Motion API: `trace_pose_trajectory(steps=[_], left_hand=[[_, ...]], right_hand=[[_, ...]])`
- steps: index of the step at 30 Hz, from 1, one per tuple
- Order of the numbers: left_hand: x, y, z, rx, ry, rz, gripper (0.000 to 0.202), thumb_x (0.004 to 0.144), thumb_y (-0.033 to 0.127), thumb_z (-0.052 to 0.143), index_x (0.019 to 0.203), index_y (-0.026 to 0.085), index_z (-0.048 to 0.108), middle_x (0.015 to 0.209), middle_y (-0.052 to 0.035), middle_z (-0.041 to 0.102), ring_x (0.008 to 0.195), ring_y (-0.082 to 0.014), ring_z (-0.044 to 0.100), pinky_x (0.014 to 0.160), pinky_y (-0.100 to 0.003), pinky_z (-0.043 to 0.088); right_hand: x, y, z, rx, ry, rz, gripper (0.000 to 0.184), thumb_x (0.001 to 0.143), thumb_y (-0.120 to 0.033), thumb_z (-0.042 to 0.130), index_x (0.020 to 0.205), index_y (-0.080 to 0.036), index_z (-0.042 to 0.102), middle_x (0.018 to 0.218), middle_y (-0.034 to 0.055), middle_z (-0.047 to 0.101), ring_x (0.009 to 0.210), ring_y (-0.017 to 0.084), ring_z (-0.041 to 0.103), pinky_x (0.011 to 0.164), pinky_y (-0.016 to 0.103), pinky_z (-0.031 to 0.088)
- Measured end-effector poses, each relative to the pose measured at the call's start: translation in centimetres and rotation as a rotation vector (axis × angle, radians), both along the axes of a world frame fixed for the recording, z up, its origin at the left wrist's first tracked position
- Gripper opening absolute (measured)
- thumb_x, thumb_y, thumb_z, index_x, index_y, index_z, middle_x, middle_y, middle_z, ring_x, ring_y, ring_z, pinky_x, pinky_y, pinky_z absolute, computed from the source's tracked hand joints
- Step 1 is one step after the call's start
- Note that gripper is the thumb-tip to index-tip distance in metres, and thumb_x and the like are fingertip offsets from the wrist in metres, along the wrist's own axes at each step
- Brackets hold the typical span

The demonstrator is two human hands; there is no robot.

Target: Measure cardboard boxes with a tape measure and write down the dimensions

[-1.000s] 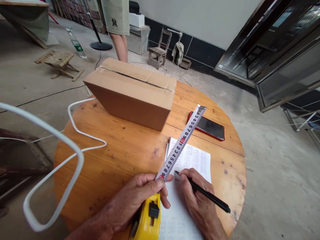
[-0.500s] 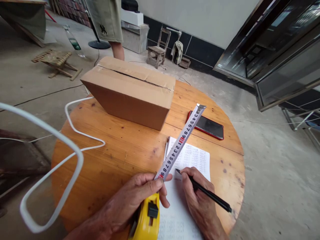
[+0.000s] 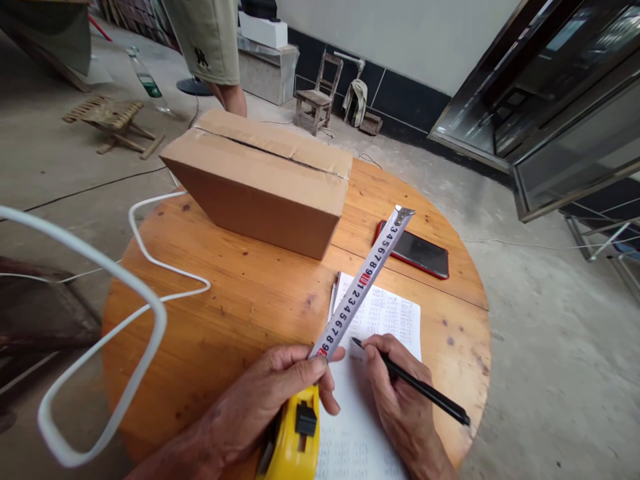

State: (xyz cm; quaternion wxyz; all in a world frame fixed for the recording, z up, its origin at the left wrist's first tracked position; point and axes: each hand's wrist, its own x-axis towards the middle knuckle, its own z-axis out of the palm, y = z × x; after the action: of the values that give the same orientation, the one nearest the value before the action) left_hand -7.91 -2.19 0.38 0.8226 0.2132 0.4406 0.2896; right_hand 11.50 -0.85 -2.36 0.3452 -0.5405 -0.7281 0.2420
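Observation:
My left hand [image 3: 285,383] is closed around a yellow tape measure [image 3: 295,437], its thumb pressing on the blade near the 20 mark. The white blade sticks out up and to the right, its metal hook end over a phone [image 3: 420,253] in a red case. Between the fingers of my right hand [image 3: 400,393] is a black pen [image 3: 425,390], its tip close to a sheet of paper [image 3: 395,320] with rows of handwriting; whether it touches cannot be made out. Beyond my hands, a closed cardboard box [image 3: 265,193] sits on the round wooden table [image 3: 225,333].
A thick white bent tube or cable [image 3: 155,327] loops over the table's left side. Behind the table stand a person in shorts [image 3: 215,47], a folding stool [image 3: 107,120], a bottle [image 3: 147,83] and a small wooden chair [image 3: 320,93]. A metal-framed glass door [image 3: 575,113] is at the right.
The person in shorts behind the box has shifted slightly left, with more of the legs showing. The pen's back end has tipped slightly right and down. My left hand stays in place.

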Motion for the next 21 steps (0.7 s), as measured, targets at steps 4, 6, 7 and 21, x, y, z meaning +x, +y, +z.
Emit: trace_pose_trajectory(steps=[4, 6, 7, 21], left_hand=[[0.07, -0.02, -0.07, -0.005, 0.007, 0.004, 0.033, 0.084, 0.039, 0.057, 0.067, 0.013, 0.069, 0.085, -0.0080, 0.073, 0.046, -0.0054, 0.044, 0.045, -0.019, 0.030], [0.08, -0.06, -0.10, -0.010, 0.001, 0.005, 0.033, 0.084, 0.039, 0.057, 0.068, 0.014, 0.069, 0.083, -0.0078, 0.073, 0.046, -0.0056, 0.045, 0.045, -0.020, 0.030], [0.07, -0.08, -0.12, -0.010, -0.003, 0.005, 0.032, 0.084, 0.039, 0.057, 0.068, 0.014, 0.069, 0.083, -0.0077, 0.073, 0.045, -0.0058, 0.045, 0.045, -0.020, 0.031], [0.11, -0.21, -0.32, 0.022, 0.022, -0.009, 0.034, 0.085, 0.041, 0.055, 0.073, 0.013, 0.071, 0.083, -0.0093, 0.073, 0.051, -0.0082, 0.048, 0.048, -0.019, 0.034]], right_hand=[[-0.03, 0.05, 0.04, -0.036, 0.003, 0.005, 0.016, 0.091, -0.020, 0.047, 0.078, -0.020, 0.057, 0.064, -0.0037, 0.054, 0.054, 0.008, 0.049, 0.052, 0.019, 0.039], [0.01, 0.04, 0.05, -0.057, 0.012, 0.013, 0.015, 0.091, -0.020, 0.047, 0.079, -0.020, 0.057, 0.065, -0.0035, 0.056, 0.056, 0.008, 0.050, 0.054, 0.019, 0.040], [0.04, 0.02, 0.05, -0.063, 0.013, 0.014, 0.016, 0.091, -0.021, 0.047, 0.078, -0.020, 0.057, 0.065, -0.0035, 0.056, 0.056, 0.008, 0.050, 0.054, 0.018, 0.040], [0.64, -0.28, -0.43, -0.098, 0.108, -0.141, 0.017, 0.090, -0.026, 0.048, 0.078, -0.019, 0.058, 0.056, -0.0044, 0.050, 0.050, 0.010, 0.047, 0.049, 0.021, 0.039]])
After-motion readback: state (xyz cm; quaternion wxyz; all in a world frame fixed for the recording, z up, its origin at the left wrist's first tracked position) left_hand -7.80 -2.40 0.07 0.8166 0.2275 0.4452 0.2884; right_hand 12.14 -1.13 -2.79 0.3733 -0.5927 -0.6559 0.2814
